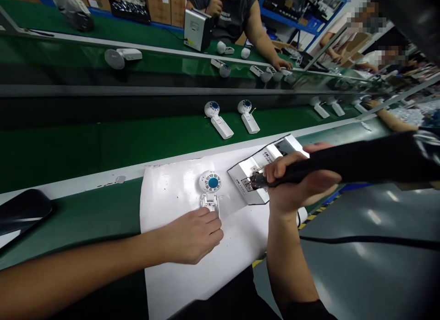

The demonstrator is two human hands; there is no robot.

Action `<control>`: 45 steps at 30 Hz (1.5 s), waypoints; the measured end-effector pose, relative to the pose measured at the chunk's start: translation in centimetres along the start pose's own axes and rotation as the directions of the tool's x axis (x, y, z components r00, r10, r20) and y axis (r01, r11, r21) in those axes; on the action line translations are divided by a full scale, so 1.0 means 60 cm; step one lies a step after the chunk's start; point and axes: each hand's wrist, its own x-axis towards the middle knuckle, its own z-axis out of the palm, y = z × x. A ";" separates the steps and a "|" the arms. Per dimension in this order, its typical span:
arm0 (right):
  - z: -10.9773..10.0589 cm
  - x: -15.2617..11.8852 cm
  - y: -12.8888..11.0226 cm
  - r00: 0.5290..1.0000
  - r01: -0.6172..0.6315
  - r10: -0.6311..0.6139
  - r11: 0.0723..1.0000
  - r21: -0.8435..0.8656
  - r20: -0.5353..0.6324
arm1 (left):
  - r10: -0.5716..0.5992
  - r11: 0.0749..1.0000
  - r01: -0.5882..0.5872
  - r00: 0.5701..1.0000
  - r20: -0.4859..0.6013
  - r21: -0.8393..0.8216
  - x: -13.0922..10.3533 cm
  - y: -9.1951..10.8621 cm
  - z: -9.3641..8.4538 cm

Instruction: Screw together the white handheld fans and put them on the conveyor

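A white device with a round head and blue centre point(210, 182) lies on the white sheet point(168, 187). My left hand point(194, 235) is closed round the lower, arm-like part of this device, which its fingers partly hide. In my right hand point(299, 182) is a black power screwdriver point(357, 162), held sideways with its tip pointing left. That tip is over a white box with printed labels point(240, 180), where small metal screws seem to lie; whether it touches them is hard to tell.
Two similar white devices point(220, 120) point(249, 116) rest on the green conveyor point(154, 136) ahead, with more farther right. A dark object point(24, 212) lies at the left. A person's arm point(263, 35) reaches over the far bench. A black cable point(371, 240) runs at the right.
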 end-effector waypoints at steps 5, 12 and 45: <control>0.014 -0.042 -0.001 0.976 -0.193 0.180 0.976 0.104 0.126 | 0.009 1.000 -0.009 1.000 0.016 0.008 0.001 -0.002 0.000; 0.054 -0.082 0.013 0.948 -0.276 0.236 0.944 0.184 0.213 | 0.025 1.000 -0.025 1.000 0.002 0.015 0.003 -0.004 -0.001; 0.016 -0.012 -0.013 0.992 -0.029 0.024 0.999 0.040 0.123 | -0.562 0.807 0.548 0.827 -0.002 0.221 -0.074 -0.108 -0.066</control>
